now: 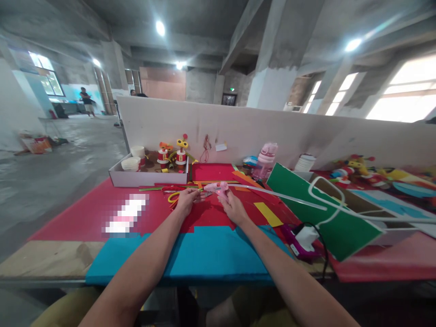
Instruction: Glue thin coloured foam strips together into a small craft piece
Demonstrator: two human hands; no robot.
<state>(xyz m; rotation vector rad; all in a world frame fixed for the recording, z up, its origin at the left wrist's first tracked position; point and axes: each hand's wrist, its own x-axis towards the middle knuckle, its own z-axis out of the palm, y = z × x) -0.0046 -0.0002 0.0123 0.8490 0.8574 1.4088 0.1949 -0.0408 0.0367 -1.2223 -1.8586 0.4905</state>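
My right hand [234, 208] is wrapped round the handle of a pink hot glue gun [215, 186], its nozzle facing left. A long clear glue stick [275, 194] runs out of its back to the right. Just below and left of the nozzle is my left hand [187, 200], its fingers pinched together; whatever is between them is too small to make out. Beside that hand lie yellow-handled scissors [173, 197], partly hidden by it. Blue sheet material [218, 256] covers the table's front edge under my forearms, with red sheets beyond.
A white tray [150, 179] holds paper cups and two cup figures [181, 156]. Right of my hands are a yellow strip [268, 214], a green board [316, 213], a purple power strip [296, 247] with a white plug, and a white cable. A pink bottle [266, 159] stands behind.
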